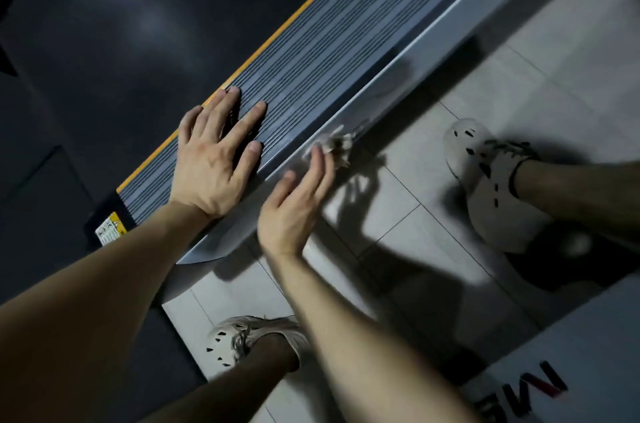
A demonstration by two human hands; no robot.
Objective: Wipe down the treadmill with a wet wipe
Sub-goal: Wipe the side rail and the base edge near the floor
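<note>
The treadmill runs diagonally across the head view: a dark belt (114,51), a grey ribbed side rail (332,41) with a yellow stripe, and a shiny silver outer edge (398,76). My left hand (216,159) lies flat on the ribbed rail, fingers spread, holding nothing. My right hand (298,204) presses a crumpled white wet wipe (334,143) against the silver edge with its fingertips; the wipe and fingers are motion-blurred.
A warning sticker (110,228) sits at the rail's near end. My two feet in pale clogs stand on the light tiled floor (398,214), one (491,180) at the right, one (239,339) near the bottom. A white panel with red and black lettering (540,384) lies bottom right.
</note>
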